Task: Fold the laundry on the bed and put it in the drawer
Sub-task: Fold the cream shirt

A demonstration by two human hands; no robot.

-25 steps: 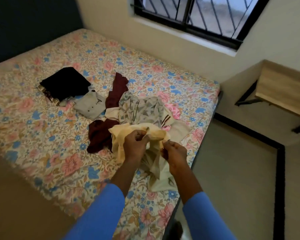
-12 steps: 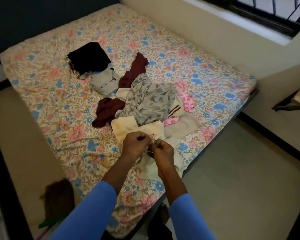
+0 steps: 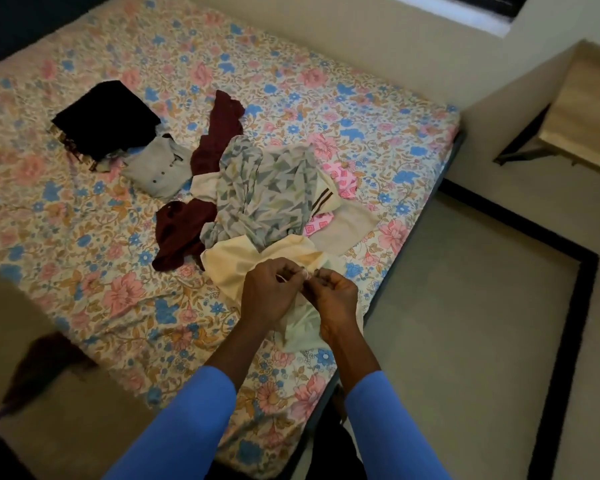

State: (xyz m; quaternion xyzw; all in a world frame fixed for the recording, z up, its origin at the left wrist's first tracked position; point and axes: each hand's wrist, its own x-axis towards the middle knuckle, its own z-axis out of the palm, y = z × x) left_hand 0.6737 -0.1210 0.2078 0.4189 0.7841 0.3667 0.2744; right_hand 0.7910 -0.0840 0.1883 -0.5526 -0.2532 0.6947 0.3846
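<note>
Hanging below both grips (image 3: 274,294) (image 3: 335,301): cream garment (image 3: 302,329)

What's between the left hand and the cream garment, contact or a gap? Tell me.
Touching. In the head view the left hand pinches an edge of the cream garment; cloth bunches under the palm.

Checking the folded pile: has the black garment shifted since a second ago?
No. The black garment still lies beside the grey shirt, on its far left.
</note>
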